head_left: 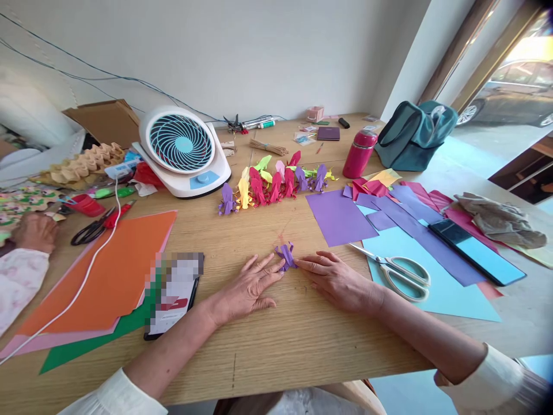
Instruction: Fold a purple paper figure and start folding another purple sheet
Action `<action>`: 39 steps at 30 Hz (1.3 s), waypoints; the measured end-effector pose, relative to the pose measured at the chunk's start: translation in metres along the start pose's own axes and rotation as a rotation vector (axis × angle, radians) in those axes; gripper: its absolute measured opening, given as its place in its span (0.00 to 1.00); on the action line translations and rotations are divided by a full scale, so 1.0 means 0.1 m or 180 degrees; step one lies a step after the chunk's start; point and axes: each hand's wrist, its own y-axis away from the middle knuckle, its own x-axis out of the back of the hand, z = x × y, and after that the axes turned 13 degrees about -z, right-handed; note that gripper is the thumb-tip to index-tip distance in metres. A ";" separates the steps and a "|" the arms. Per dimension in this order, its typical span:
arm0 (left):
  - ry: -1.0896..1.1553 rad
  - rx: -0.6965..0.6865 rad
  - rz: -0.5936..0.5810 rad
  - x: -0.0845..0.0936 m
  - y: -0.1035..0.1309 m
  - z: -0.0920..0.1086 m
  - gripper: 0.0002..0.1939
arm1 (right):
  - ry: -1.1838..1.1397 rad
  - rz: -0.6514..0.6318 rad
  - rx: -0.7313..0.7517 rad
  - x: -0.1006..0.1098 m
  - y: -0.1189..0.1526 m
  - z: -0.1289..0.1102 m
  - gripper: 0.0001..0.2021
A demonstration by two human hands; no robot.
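Note:
A small purple folded-paper figure with thin curled strips lies on the wooden table between my two hands. My left hand rests palm down with its fingers spread, the fingertips at the figure's left side. From the other side, my right hand lies nearly flat, its stretched fingertips touching or almost touching the figure's right edge. Behind them stands a cluster of similar paper figures in red, yellow, green, pink and purple. Scissors with white handles lie right of my right hand, partly on light-blue paper.
Left of my arm are a phone and orange sheets crossed by a white cable. A fan, a red flask and a teal bag stand behind. Purple paper lies right; another person's hand is far left.

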 end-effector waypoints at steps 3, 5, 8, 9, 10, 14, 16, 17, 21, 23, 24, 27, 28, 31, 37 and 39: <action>0.0007 -0.0024 0.0060 0.00 0.00 -0.01 0.33 | -0.0066 0.0001 -0.0043 0.00 0.01 -0.01 0.22; 0.0004 -0.0017 0.0034 0.02 -0.01 0.00 0.33 | -0.0117 -0.0004 -0.0081 0.00 0.01 -0.02 0.23; 0.0017 0.0003 0.0018 0.04 -0.02 0.01 0.32 | -0.0205 -0.0006 -0.0092 0.00 0.02 -0.02 0.24; 0.0029 0.0012 0.0043 0.04 -0.02 0.01 0.32 | -0.0230 0.0011 -0.0090 -0.01 0.02 -0.02 0.24; 0.0044 0.0020 0.0073 0.04 -0.03 0.01 0.32 | -0.0250 0.0037 -0.0087 -0.02 0.02 -0.01 0.25; 0.0096 0.0056 0.0092 0.01 -0.04 -0.01 0.33 | -0.0283 0.0109 -0.0067 -0.04 0.02 0.02 0.28; 0.0113 0.0068 0.0081 -0.01 -0.04 -0.03 0.34 | -0.0260 0.0090 -0.0070 -0.04 0.02 0.02 0.28; 0.0118 0.0075 0.0063 -0.02 -0.04 -0.03 0.34 | -0.0231 0.0074 -0.0087 -0.04 0.03 0.02 0.28; 0.0073 0.0069 -0.0007 -0.01 -0.05 -0.06 0.35 | -0.0055 0.0028 -0.0155 -0.04 0.03 0.01 0.28; 0.0030 0.0067 0.0005 0.00 -0.06 -0.06 0.35 | 0.0000 0.0046 -0.0165 -0.05 0.02 0.01 0.28; 0.0010 0.0077 0.0019 0.01 -0.06 -0.06 0.35 | 0.0014 0.0059 -0.0174 -0.06 0.01 0.01 0.28; -0.0079 0.0127 0.0069 0.01 -0.07 -0.05 0.35 | 0.0026 0.0066 -0.0229 -0.06 -0.01 0.01 0.28; -0.0120 0.0141 0.0103 0.01 -0.07 -0.04 0.35 | 0.0021 0.0058 -0.0252 -0.06 -0.01 0.01 0.28; -0.0221 0.0197 0.0219 0.01 -0.06 -0.02 0.34 | -0.0012 0.0011 -0.0312 -0.06 -0.01 0.00 0.28; -0.0332 0.0297 0.0424 0.01 -0.02 0.06 0.34 | -0.0012 0.0043 -0.0386 -0.09 0.01 0.00 0.29; -0.0367 0.0355 0.0494 0.01 0.00 0.08 0.33 | 0.0002 0.0105 -0.0385 -0.11 0.02 0.00 0.29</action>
